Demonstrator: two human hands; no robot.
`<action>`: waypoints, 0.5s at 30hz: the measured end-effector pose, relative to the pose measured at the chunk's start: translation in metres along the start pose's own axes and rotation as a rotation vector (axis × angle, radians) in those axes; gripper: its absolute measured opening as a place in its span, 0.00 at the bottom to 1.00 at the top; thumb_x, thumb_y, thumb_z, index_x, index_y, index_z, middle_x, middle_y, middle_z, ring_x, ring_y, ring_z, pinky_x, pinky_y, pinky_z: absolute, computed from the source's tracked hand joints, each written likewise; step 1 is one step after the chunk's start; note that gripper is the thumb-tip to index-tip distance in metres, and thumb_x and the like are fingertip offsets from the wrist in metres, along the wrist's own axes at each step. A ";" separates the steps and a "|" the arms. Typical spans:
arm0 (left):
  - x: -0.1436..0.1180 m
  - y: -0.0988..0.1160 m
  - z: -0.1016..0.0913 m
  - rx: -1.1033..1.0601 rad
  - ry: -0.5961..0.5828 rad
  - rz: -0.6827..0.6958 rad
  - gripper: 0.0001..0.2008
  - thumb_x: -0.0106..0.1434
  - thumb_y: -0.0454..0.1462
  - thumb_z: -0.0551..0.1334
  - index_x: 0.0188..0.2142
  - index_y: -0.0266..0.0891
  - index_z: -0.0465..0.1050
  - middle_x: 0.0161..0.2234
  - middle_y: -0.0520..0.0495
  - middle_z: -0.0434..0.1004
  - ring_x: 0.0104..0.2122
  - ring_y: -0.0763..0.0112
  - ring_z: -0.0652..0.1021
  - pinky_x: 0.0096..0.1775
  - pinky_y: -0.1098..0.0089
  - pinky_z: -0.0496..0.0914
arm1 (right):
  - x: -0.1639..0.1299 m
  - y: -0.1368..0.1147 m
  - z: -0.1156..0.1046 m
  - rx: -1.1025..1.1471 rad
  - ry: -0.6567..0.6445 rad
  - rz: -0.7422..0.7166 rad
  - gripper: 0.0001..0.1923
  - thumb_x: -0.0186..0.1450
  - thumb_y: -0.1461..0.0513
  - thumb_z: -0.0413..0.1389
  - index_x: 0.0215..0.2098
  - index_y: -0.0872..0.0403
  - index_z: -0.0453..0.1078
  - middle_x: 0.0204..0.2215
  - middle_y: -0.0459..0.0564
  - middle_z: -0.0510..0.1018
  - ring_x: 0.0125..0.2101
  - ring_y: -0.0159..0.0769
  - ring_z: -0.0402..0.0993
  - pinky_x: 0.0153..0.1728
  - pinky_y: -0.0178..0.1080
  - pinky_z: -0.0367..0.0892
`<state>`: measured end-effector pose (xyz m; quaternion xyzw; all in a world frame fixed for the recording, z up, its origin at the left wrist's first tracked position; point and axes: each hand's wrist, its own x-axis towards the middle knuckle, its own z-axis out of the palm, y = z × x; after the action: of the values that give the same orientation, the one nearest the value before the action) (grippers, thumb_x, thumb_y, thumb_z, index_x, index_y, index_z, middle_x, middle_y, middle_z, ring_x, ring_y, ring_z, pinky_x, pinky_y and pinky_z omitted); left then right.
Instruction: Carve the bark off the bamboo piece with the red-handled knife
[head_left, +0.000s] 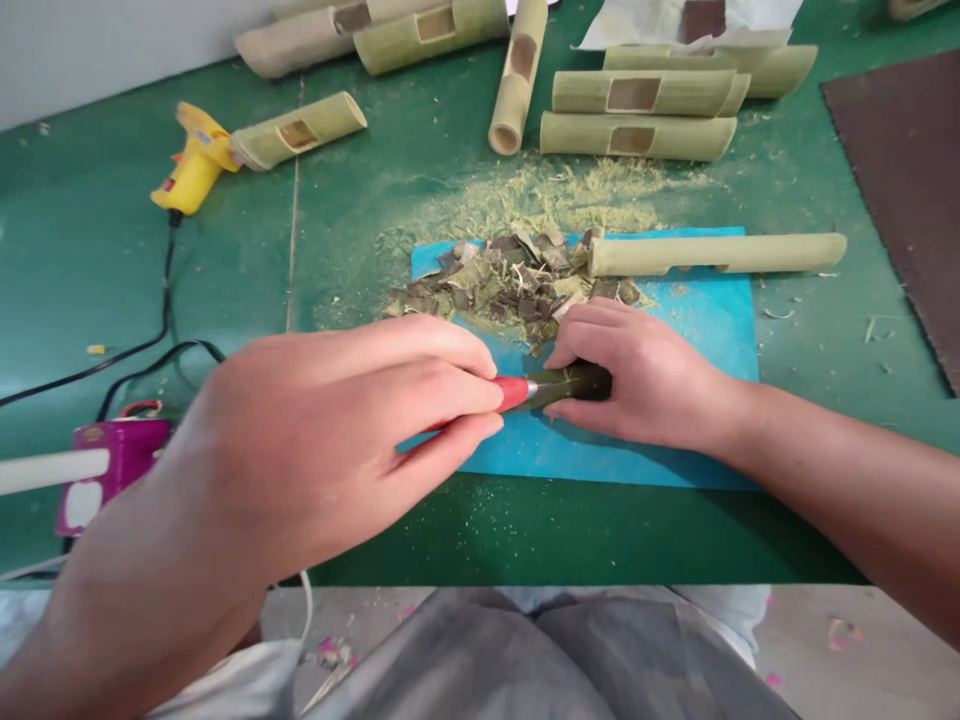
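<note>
Left hand (pixel 322 430) grips one red-handled tool (pixel 513 393), right hand (pixel 649 375) seemingly one dark piece (pixel 591 380).

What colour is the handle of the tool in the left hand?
The tool handle is red, best seen in the head view.

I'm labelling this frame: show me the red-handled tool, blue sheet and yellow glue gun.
Red-handled tool (pixel 514 393): head view, handle.
Blue sheet (pixel 705 320): head view, bare right side.
Yellow glue gun (pixel 196 168): head view, body.

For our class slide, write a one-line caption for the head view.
Left hand gripping a red-handled tool, right hand a dark piece, above a blue sheet.
</note>
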<state>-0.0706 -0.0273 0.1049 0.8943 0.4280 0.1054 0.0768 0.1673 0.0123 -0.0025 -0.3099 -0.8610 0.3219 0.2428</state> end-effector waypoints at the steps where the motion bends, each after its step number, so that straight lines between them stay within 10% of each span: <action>1: 0.000 0.000 0.000 0.013 0.006 0.061 0.11 0.71 0.35 0.59 0.37 0.49 0.81 0.42 0.58 0.86 0.36 0.74 0.84 0.28 0.74 0.69 | 0.000 0.000 0.000 -0.002 0.003 -0.002 0.06 0.62 0.61 0.61 0.33 0.53 0.68 0.33 0.51 0.75 0.36 0.39 0.66 0.38 0.41 0.62; 15: -0.002 -0.016 0.034 -0.342 0.165 -0.065 0.16 0.65 0.47 0.63 0.52 0.53 0.76 0.38 0.49 0.86 0.37 0.61 0.84 0.37 0.60 0.80 | 0.001 -0.001 0.000 0.000 -0.004 0.014 0.07 0.60 0.62 0.63 0.32 0.53 0.68 0.31 0.48 0.72 0.35 0.37 0.65 0.36 0.39 0.60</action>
<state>-0.0754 -0.0201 0.0685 0.8422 0.4374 0.2472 0.1958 0.1663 0.0120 -0.0016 -0.3153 -0.8593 0.3243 0.2387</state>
